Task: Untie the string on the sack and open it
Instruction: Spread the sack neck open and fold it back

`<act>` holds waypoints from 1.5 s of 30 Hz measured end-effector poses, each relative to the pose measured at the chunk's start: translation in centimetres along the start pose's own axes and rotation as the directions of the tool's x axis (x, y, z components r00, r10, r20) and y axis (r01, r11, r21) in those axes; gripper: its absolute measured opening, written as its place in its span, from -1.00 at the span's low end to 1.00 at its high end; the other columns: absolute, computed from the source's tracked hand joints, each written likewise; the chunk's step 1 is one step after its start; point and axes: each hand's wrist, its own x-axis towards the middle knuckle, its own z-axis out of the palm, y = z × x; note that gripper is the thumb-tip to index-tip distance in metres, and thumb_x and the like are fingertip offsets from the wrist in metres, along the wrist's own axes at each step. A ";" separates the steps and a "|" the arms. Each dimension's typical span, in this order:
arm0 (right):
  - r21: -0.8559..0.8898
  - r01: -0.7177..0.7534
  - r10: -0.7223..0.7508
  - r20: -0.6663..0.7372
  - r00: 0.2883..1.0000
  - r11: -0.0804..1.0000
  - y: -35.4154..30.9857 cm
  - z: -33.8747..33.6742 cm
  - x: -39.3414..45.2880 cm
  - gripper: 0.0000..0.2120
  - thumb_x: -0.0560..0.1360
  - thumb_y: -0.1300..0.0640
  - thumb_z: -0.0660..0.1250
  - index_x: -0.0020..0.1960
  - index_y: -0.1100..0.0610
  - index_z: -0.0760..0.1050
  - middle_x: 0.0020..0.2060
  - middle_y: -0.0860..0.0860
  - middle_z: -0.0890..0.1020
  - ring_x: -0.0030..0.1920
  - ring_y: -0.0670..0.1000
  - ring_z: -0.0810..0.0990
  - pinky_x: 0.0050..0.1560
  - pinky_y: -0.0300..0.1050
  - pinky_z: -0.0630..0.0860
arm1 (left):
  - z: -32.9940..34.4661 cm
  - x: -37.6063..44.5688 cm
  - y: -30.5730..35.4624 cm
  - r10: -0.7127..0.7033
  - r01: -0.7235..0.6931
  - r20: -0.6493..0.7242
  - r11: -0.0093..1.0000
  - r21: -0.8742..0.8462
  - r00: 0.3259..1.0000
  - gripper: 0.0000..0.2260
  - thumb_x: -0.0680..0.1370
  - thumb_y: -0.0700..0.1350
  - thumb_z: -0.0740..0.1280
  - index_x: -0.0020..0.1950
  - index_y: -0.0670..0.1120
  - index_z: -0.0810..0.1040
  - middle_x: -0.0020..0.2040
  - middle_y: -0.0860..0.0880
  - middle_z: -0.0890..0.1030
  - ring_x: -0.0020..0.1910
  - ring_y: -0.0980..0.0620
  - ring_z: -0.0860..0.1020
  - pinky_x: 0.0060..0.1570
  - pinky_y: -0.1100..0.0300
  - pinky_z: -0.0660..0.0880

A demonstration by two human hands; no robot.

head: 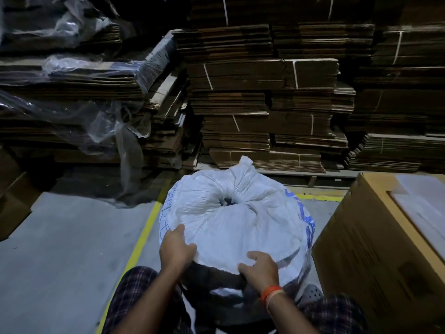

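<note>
- Warehouse setting: grey concrete floor [60, 249] with a yellow painted line [142, 239], dim light.
- Left hand [177, 247]: fingers curled over the near left edge of the sack, gripping the white woven fabric.
- Right hand [261, 268]: fingers curled round the near lower edge of the sack, gripping the fabric; an orange thread band [271, 292] on the wrist.
- White sack [236, 220]: stands on the floor right in front of the person, between the checked trouser legs [134, 292]. Mouth gathered to a puckered centre with a small dark gap; one twisted tuft sticks up at the far side. String not discernible. Blue print on both sides.
- Brown carton [375, 237] just right of the sack.
- Stacks of flattened cardboard [265, 100] behind; clear plastic wrap [108, 121] over the left stacks.
</note>
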 end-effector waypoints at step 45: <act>-0.617 0.230 -0.397 -0.146 0.906 0.753 -0.4 -16.0 19.9 -0.89 0.51 0.06 0.50 0.03 -0.02 0.73 -0.02 0.09 0.69 0.01 0.14 0.68 0.07 -0.04 0.60 | 1.9 13.3 -0.4 0.493 -0.515 0.147 0.822 0.245 0.857 -0.73 0.45 -0.10 0.34 0.08 0.17 0.66 -0.07 0.09 0.49 -0.05 -0.04 0.62 -0.13 0.12 0.55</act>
